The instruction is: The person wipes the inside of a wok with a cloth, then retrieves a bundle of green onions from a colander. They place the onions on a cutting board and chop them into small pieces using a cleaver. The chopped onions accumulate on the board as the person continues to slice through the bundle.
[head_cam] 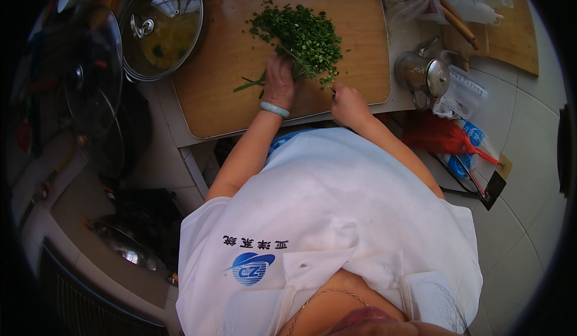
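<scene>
A wooden cutting board [216,65] lies before me with a heap of chopped green stalks [302,34], which look like chives or scallions. My left hand [279,79], with a pale bangle at the wrist, presses on uncut green stalks [250,84] at the near edge of the heap. My right hand [351,104] is closed around the handle of a knife [297,60]. The knife's blade runs from my right hand up beside the left fingers, partly covered by green bits. Loose pieces lie scattered around the heap.
Left of the board stands a pan with a glass lid [164,25], with more glass lids [94,70] beside it. On the right are a metal kettle [417,72], a clear plastic container [462,90], a wooden rolling pin [457,23], a red bag [435,133] and another wooden board [514,34].
</scene>
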`<state>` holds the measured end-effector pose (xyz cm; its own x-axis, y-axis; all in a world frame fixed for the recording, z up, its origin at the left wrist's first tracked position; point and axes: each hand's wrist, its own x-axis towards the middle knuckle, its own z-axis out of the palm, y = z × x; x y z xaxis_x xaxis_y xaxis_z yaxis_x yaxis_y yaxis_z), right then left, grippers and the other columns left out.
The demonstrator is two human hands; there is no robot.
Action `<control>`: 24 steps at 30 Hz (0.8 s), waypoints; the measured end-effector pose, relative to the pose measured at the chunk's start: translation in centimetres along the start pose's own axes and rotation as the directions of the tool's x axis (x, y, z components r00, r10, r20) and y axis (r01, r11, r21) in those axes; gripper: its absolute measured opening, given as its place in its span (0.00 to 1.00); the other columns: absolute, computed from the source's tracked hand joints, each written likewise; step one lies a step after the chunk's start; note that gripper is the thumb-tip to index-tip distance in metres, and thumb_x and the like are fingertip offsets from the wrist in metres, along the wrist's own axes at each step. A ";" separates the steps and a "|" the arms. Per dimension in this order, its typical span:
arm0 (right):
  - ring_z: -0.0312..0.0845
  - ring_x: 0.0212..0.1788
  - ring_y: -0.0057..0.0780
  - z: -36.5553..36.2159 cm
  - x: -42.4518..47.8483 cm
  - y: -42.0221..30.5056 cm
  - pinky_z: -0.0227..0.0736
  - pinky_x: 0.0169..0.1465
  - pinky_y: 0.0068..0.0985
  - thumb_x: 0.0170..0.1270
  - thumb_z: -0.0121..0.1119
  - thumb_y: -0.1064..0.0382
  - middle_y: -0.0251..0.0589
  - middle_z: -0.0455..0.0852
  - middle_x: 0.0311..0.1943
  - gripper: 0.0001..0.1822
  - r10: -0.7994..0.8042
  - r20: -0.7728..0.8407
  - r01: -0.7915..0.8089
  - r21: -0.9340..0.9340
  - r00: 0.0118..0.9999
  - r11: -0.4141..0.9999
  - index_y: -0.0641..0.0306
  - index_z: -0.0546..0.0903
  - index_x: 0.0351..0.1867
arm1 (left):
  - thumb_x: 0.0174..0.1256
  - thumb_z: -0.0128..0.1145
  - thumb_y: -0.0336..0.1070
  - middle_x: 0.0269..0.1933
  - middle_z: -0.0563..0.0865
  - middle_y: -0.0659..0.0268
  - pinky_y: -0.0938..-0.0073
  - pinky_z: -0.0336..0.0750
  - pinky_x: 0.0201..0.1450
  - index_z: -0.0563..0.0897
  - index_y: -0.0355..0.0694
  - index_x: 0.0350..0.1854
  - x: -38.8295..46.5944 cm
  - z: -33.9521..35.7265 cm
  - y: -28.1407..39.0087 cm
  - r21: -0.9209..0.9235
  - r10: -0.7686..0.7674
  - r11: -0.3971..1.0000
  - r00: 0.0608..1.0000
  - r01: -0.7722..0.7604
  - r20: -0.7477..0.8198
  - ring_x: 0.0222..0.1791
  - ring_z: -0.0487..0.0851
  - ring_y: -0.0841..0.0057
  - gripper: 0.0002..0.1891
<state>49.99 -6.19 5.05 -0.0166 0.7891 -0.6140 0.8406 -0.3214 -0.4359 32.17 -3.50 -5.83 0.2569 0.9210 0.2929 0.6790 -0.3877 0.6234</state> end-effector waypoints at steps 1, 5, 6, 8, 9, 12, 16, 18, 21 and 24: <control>0.78 0.39 0.58 -0.1 0.3 0.0 0.72 0.42 0.48 0.53 0.53 0.69 0.60 0.82 0.32 0.06 0.008 0.022 -0.007 -0.011 1.000 1.000 0.69 0.76 0.32 | 0.44 0.66 0.30 0.57 0.68 0.51 0.54 0.64 0.61 0.68 0.36 0.55 -0.4 0.4 -0.2 0.017 0.000 1.000 1.000 0.000 0.004 0.60 0.65 0.47 0.32; 0.78 0.41 0.58 -0.1 1.5 -0.3 0.73 0.44 0.46 0.51 0.54 0.69 0.61 0.82 0.34 0.09 0.037 0.094 -0.035 -0.026 0.995 0.999 0.70 0.77 0.33 | 0.50 0.58 0.27 0.57 0.69 0.53 0.55 0.65 0.62 0.71 0.35 0.53 -0.7 0.8 0.1 0.117 -0.002 0.993 1.000 0.001 0.009 0.61 0.64 0.48 0.24; 0.78 0.41 0.58 -0.1 2.1 -0.5 0.73 0.44 0.46 0.50 0.54 0.69 0.61 0.82 0.35 0.09 0.037 0.102 -0.034 -0.033 0.994 0.999 0.70 0.78 0.33 | 0.52 0.56 0.26 0.57 0.69 0.52 0.55 0.65 0.62 0.71 0.35 0.53 -0.7 0.9 0.1 0.133 0.000 0.991 1.000 0.000 0.004 0.61 0.64 0.48 0.22; 0.78 0.41 0.58 0.2 3.5 -1.3 0.74 0.45 0.46 0.49 0.55 0.69 0.61 0.82 0.35 0.10 0.002 0.097 0.001 -0.028 0.995 1.000 0.70 0.79 0.33 | 0.54 0.52 0.26 0.57 0.69 0.52 0.55 0.66 0.62 0.71 0.34 0.52 -0.9 1.2 0.1 0.166 0.001 0.986 1.000 0.000 -0.009 0.61 0.64 0.48 0.20; 0.78 0.41 0.58 0.5 4.5 -2.0 0.74 0.44 0.46 0.49 0.55 0.69 0.61 0.82 0.35 0.10 -0.035 0.083 0.036 -0.017 0.996 0.999 0.71 0.80 0.33 | 0.54 0.51 0.25 0.57 0.69 0.52 0.55 0.65 0.62 0.71 0.34 0.52 -0.8 1.3 0.1 0.161 -0.018 0.987 1.000 0.018 -0.006 0.61 0.64 0.48 0.20; 0.78 0.40 0.57 2.0 7.1 -3.9 0.74 0.44 0.46 0.48 0.55 0.69 0.61 0.82 0.34 0.10 -0.088 0.001 0.088 -0.017 0.996 0.996 0.70 0.80 0.32 | 0.55 0.50 0.25 0.57 0.68 0.53 0.55 0.65 0.63 0.70 0.33 0.53 -0.8 1.3 0.2 0.151 -0.037 0.988 0.999 0.034 0.019 0.61 0.64 0.49 0.20; 0.78 0.39 0.58 1.3 8.5 -3.7 0.74 0.42 0.45 0.50 0.53 0.69 0.61 0.81 0.31 0.09 -0.126 -0.014 0.126 0.141 0.992 0.982 0.69 0.80 0.33 | 0.51 0.59 0.30 0.60 0.66 0.51 0.57 0.65 0.62 0.67 0.36 0.56 0.0 -0.8 0.8 0.070 -0.080 0.995 0.991 0.073 0.110 0.61 0.64 0.50 0.27; 0.78 0.38 0.59 1.0 7.7 -1.9 0.73 0.41 0.45 0.50 0.52 0.70 0.62 0.81 0.30 0.08 -0.129 -0.076 0.141 0.186 0.989 0.972 0.69 0.79 0.32 | 0.48 0.63 0.33 0.62 0.65 0.50 0.56 0.62 0.63 0.64 0.37 0.60 1.2 -3.2 1.7 0.036 -0.086 0.996 0.984 0.081 0.159 0.62 0.63 0.50 0.34; 0.77 0.37 0.59 -0.4 4.8 -0.3 0.71 0.39 0.44 0.52 0.52 0.70 0.61 0.81 0.29 0.06 -0.112 -0.098 0.132 0.231 0.989 0.964 0.68 0.78 0.32 | 0.46 0.66 0.39 0.65 0.62 0.48 0.53 0.54 0.68 0.56 0.37 0.65 1.0 -5.0 2.7 0.026 -0.118 0.993 0.971 0.115 0.209 0.65 0.60 0.49 0.43; 0.77 0.37 0.59 -1.5 2.7 0.3 0.71 0.38 0.44 0.53 0.52 0.70 0.61 0.81 0.29 0.07 -0.071 -0.075 0.089 0.268 0.995 0.959 0.69 0.78 0.32 | 0.48 0.67 0.46 0.68 0.57 0.46 0.50 0.46 0.71 0.48 0.34 0.69 0.6 -4.2 3.0 -0.060 -0.267 0.958 0.947 0.282 0.178 0.68 0.56 0.47 0.51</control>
<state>51.01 -3.35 4.23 -0.0355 0.8472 -0.5301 0.6602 -0.3783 -0.6489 31.48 -4.25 -0.71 0.1840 0.9828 -0.0181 0.6814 -0.1143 0.7230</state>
